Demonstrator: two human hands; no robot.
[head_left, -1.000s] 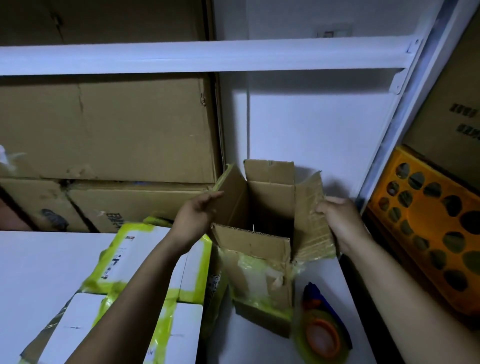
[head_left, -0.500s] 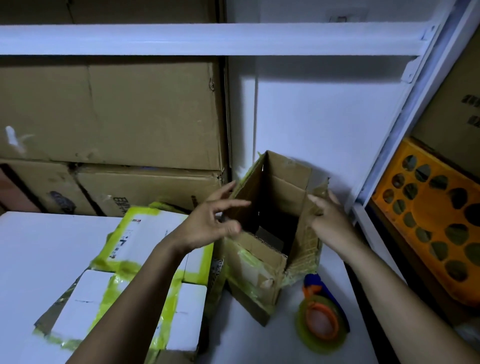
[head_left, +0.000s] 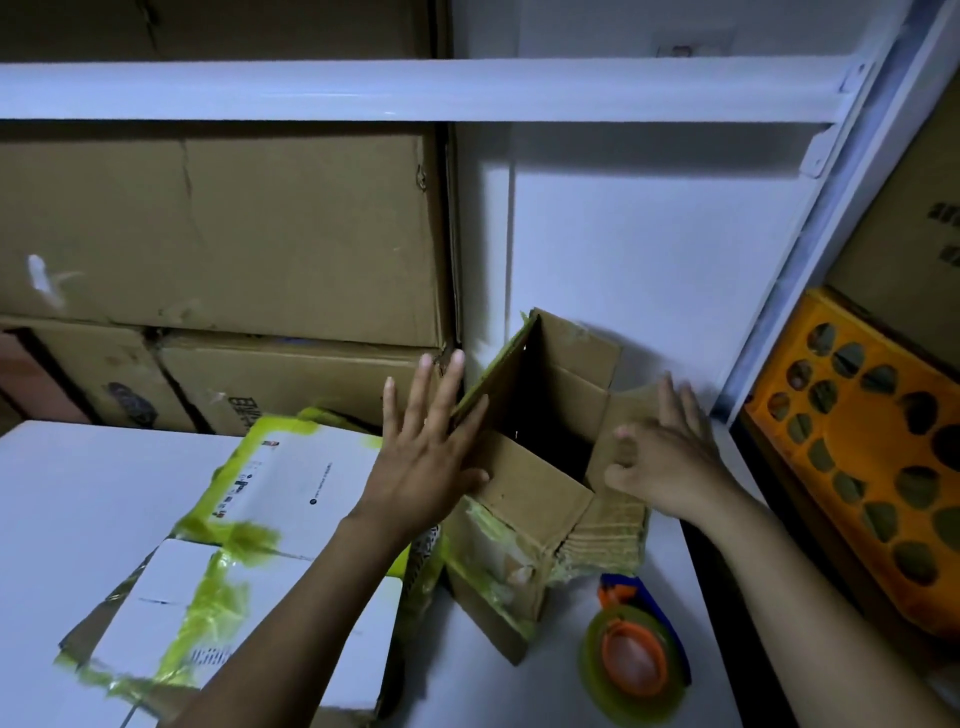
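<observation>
Touching blurred-label carton (head_left: 524, 499): left hand (head_left: 421, 457), right hand (head_left: 670, 457).

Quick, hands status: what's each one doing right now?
Left hand: open, straight fingers against the left flap of the small brown cardboard box.
Right hand: open, fingers spread on the box's right flap.

Small print on white parcel (head_left: 311, 467), marks on brown cartons (head_left: 291, 384), none legible

Inside the cardboard box (head_left: 524, 493) all is dark; the orange crate (head_left: 883, 447) leaves the right edge.
</observation>
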